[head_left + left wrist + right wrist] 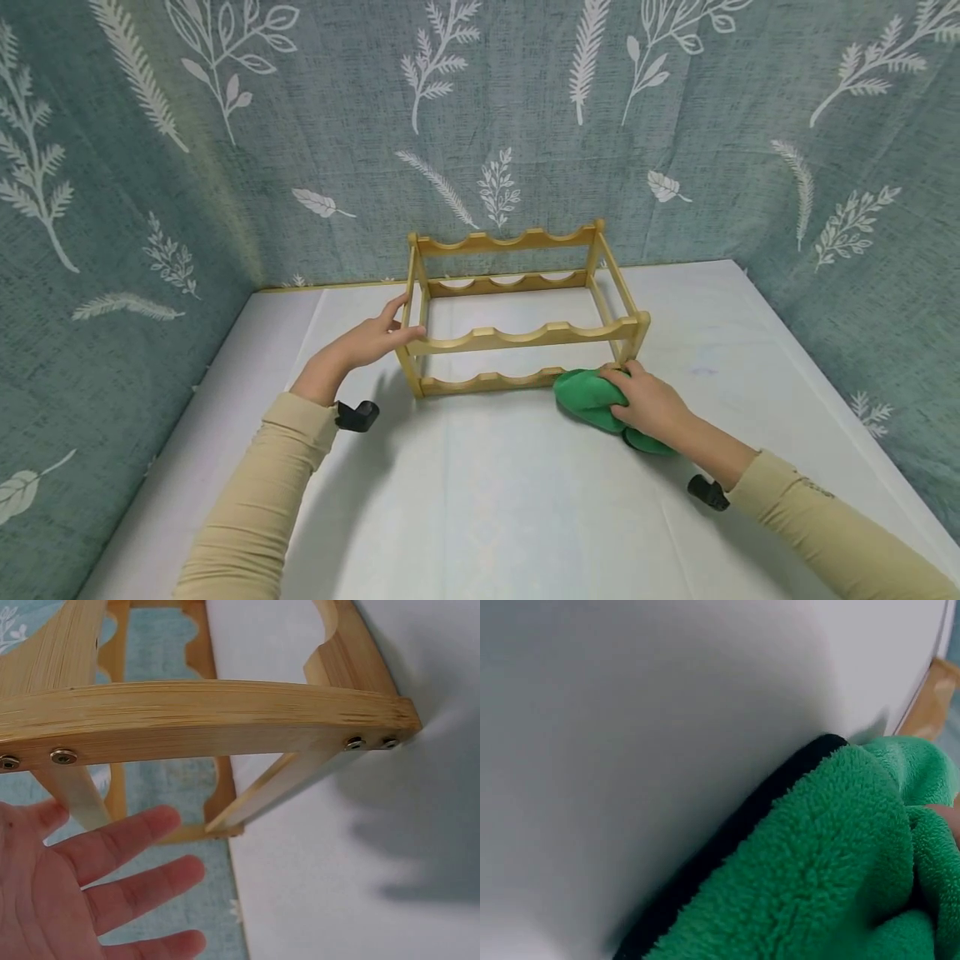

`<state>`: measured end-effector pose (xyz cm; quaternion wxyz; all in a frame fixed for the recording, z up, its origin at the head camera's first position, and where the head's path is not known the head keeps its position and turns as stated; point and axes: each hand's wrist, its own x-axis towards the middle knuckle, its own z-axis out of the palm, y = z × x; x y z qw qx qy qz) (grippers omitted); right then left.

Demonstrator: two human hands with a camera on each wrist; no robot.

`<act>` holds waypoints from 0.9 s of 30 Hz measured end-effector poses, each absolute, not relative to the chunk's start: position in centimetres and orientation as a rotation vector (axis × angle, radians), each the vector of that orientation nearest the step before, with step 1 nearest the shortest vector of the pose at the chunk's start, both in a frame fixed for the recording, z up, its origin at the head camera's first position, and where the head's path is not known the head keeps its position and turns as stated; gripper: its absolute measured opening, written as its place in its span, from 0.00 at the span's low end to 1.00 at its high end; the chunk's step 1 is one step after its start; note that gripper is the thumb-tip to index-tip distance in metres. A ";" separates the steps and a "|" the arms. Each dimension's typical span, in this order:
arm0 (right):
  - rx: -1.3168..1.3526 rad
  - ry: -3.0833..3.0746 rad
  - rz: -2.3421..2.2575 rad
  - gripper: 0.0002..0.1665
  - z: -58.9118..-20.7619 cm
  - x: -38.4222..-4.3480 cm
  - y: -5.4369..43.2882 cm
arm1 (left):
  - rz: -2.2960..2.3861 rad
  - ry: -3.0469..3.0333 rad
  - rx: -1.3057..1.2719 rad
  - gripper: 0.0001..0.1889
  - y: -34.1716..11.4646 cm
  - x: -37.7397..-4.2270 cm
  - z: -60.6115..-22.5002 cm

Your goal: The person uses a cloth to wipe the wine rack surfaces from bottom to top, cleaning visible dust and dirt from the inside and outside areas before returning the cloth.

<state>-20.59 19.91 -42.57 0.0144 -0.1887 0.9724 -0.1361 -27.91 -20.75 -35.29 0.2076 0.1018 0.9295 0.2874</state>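
Observation:
A light wooden rack (517,336) with scalloped rails stands on the white table. My left hand (367,340) is at its left end, the thumb by the front top rail. In the left wrist view the fingers (135,896) are straight and spread beside the end frame (225,712), which has metal screws. My right hand (651,402) grips a bunched green cloth (588,398) at the rack's lower front right corner. The right wrist view shows the cloth (802,877) as fluffy, with a black edge; most of that hand is hidden there.
The white table (487,500) stretches out in front of the rack. Behind it and on both sides hangs blue-green fabric (337,125) with white leaf prints. Each wrist carries a small black camera mount (357,416).

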 end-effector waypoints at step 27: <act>-0.569 3.071 -0.415 0.28 -36.8 -20.4 23.9 | 0.798 2.581 0.284 0.48 -20.7 -28.0 -35.3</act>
